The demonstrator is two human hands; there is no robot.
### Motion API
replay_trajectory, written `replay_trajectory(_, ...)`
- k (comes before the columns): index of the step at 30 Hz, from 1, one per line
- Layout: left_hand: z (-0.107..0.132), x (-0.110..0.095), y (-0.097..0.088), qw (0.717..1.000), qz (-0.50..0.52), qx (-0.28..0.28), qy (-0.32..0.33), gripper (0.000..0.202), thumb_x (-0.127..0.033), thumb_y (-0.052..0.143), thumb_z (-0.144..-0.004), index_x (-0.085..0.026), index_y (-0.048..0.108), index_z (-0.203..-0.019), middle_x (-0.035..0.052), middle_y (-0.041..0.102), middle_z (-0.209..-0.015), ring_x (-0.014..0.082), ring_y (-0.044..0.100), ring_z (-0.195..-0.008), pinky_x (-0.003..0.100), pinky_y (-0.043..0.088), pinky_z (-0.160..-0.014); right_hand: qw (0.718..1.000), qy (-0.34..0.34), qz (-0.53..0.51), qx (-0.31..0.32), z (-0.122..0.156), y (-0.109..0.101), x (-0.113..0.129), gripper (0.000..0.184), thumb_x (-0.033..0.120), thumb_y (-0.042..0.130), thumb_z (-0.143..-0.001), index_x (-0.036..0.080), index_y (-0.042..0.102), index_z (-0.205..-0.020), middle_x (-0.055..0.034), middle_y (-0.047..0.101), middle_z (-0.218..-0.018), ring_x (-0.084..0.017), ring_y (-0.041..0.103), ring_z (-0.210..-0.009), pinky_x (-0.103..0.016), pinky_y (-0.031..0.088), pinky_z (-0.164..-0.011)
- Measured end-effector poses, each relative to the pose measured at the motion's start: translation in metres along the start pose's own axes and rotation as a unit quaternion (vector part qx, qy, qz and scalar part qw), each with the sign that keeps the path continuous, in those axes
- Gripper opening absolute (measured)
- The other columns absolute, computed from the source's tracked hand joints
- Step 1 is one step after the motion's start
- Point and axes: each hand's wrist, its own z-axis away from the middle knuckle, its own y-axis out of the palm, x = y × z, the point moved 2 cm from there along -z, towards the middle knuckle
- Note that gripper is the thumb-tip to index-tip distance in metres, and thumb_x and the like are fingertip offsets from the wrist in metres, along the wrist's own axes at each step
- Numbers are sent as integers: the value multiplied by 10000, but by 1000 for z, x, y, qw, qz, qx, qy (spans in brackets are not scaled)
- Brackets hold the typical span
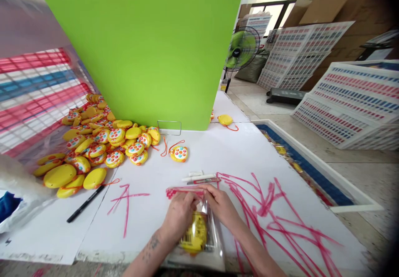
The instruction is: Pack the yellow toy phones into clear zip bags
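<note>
A clear plastic bag (215, 248) with a yellow toy (197, 233) inside lies at the table's front edge. My left hand (181, 213) is closed at the bag's upper part, fingers curled over its edge. Opposite it, my right hand (222, 204) pinches the bag's top edge between thumb and fingers. My left hand partly hides the toy. Just beyond my hands lie white pens (199, 178) and a pink-marked strip (174, 191). Farther off, a single yellow toy (179, 154) with coloured buttons and an orange cord rests on the white table.
Many yellow toys (115, 135) are heaped at the left, near a black marker (84, 204). An upright green board (149, 52) stands behind. Right of the table, a white-rimmed blue crate (352, 208) holds bagged toys. A fan (240, 50) and stacked baskets (352, 98) stand beyond.
</note>
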Motion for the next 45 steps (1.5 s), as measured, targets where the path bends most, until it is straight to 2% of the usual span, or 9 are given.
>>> replay_trajectory(2,-1,-2,-4,1000,-9,12,3,134,-133,479,-885,-178,600,-851,37,672,-767,197,625,-733,364,517,-724,1000,3,0,-9,-1,2,1,323,274,409,-897,191,648,-1097,-80,725,-1009,-225,681,-852,-354,518,-795)
replay_trajectory(4,0,-1,-6,999,-45,-1,6,193,-128,461,-893,-188,602,-1011,62,694,-927,224,639,-890,446,492,-850,1000,-2,-4,-19,-3,4,1,319,280,413,-895,198,647,-1097,-75,728,-998,-228,681,-851,-355,523,-781)
replay_trajectory(7,3,4,-7,993,-112,-38,-2,384,-136,427,-908,-185,458,-1288,123,585,-1262,262,503,-1220,554,362,-1021,999,-17,-10,-31,-5,7,0,302,276,420,-896,217,646,-1087,-67,723,-1025,-238,664,-945,-369,510,-833)
replay_trajectory(9,6,9,-3,991,-130,-38,-4,416,-147,404,-917,-159,408,-1333,140,520,-1344,266,417,-1304,555,341,-1047,999,-21,-8,-34,-5,8,-1,298,271,416,-899,216,645,-1082,-70,715,-1053,-238,657,-969,-376,502,-852)
replay_trajectory(20,10,2,-2,995,-87,-52,-15,330,-124,435,-899,-191,529,-1208,105,582,-1272,276,474,-1246,593,365,-1015,999,-10,-42,-33,-1,8,-5,283,296,442,-901,210,644,-1079,-66,710,-1071,-223,666,-948,-357,512,-848)
replay_trajectory(27,13,1,3,993,95,-38,-51,246,-175,382,-936,-186,604,-1041,79,675,-1019,196,612,-964,390,507,-865,999,-14,-36,-33,-2,12,-10,273,286,442,-896,211,656,-1047,-61,725,-994,-226,664,-897,-367,511,-829)
replay_trajectory(36,15,6,6,987,133,-29,-90,291,-230,358,-948,-182,640,-894,73,678,-872,211,615,-855,393,503,-800,999,-17,-19,-21,-3,13,-10,279,309,444,-897,213,678,-1015,-47,733,-871,-213,669,-767,-333,522,-729)
replay_trajectory(40,20,12,9,982,147,-61,-101,256,-248,392,-939,-180,575,-1104,96,651,-1068,217,593,-1018,427,487,-894,999,-12,-40,-29,-2,11,-9,287,328,448,-901,214,659,-1057,-50,730,-948,-213,675,-824,-340,526,-772)
replay_trajectory(45,30,23,16,964,170,-139,-151,470,-297,398,-945,-170,289,-1384,174,429,-1387,252,422,-1286,515,371,-1043,995,-29,-69,-71,1,3,-1,293,372,466,-900,223,657,-1065,-68,706,-1060,-230,652,-966,-355,520,-842)
